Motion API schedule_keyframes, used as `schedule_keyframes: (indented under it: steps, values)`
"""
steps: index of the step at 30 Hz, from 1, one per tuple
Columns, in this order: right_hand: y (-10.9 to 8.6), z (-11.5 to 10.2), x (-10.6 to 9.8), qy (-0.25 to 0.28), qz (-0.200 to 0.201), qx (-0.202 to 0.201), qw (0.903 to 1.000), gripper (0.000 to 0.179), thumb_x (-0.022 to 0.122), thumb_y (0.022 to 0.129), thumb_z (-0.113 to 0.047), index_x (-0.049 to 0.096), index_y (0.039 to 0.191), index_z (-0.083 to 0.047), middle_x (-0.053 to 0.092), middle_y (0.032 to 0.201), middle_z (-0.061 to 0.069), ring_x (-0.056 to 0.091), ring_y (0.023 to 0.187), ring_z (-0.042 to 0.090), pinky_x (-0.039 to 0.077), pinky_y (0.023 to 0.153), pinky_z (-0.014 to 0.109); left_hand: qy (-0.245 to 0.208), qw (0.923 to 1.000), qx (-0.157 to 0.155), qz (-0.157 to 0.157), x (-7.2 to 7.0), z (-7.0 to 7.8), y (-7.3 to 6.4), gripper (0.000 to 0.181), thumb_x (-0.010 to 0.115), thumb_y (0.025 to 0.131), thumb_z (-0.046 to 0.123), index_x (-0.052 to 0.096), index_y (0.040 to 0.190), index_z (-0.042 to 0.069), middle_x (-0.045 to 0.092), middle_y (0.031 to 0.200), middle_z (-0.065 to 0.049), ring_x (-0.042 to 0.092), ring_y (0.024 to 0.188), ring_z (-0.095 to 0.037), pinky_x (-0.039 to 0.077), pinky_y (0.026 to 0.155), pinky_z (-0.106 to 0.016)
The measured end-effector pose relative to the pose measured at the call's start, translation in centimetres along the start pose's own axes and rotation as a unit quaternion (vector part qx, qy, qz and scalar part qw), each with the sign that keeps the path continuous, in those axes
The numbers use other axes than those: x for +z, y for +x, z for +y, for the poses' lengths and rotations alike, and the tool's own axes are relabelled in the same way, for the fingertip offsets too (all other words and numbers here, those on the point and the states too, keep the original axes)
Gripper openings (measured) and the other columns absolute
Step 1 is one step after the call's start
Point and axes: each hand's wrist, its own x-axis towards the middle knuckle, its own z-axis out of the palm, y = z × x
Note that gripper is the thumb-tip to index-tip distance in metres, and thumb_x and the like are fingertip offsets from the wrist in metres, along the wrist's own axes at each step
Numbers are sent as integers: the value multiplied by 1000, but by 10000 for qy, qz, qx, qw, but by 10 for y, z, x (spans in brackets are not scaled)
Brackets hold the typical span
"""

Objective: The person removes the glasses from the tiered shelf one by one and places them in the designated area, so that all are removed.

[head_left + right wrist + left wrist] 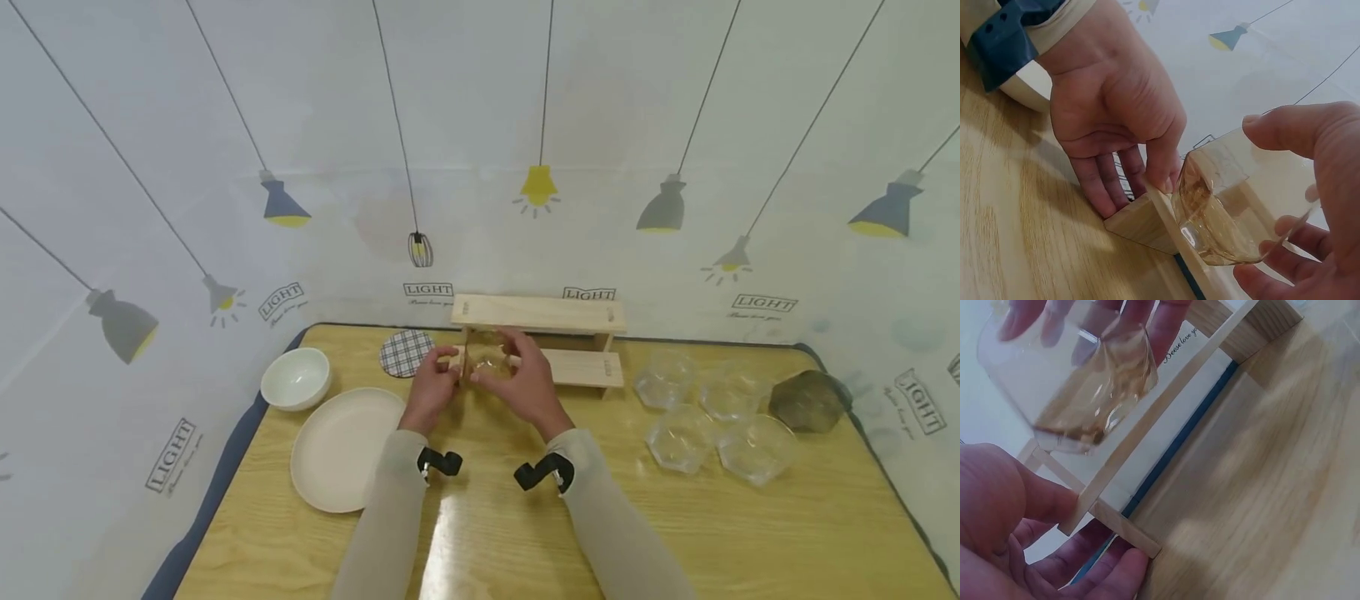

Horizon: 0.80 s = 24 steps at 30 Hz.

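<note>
A small two-tier wooden shelf (537, 312) stands at the table's back edge, in the middle. My left hand (432, 390) grips the left end of its lower tier (1141, 428), thumb on top and fingers around the end support. Just above that tier, my right hand (529, 390) holds a clear amber-tinted glass cup (1229, 200) between thumb and fingers. The cup looks tilted in both wrist views. In the head view the cup is partly hidden by the right hand. Whether its base touches the tier I cannot tell.
Left of the hands are a white bowl (296, 379), a round cream plate (347, 450) and a checked round coaster (406, 353). Several clear faceted glass dishes (680, 437) and a dark grey one (808, 402) stand to the right. A printed curtain (480, 208) hangs behind.
</note>
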Motion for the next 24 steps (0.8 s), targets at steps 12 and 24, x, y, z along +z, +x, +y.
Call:
schedule_keyframes:
  steps: [12, 24]
  values:
    - [-35, -14, -35, 32, -34, -45, 10000, 83, 88, 87, -39, 47, 157, -22, 52, 154, 7, 51, 141, 33, 51, 111, 56, 94, 9998, 185, 48, -2, 1, -7, 38, 70, 101, 16, 62, 138, 13, 60, 102, -7, 62, 81, -20, 54, 71, -34]
    - [-88, -15, -80, -448, 165, -230, 9986, 80, 90, 86, -35, 51, 154, -27, 59, 144, 3, 57, 132, 26, 55, 104, 54, 141, 9995, 281, -74, -1, -4, -5, 39, 71, 100, 16, 63, 139, 15, 61, 112, -11, 65, 91, -20, 56, 78, -36]
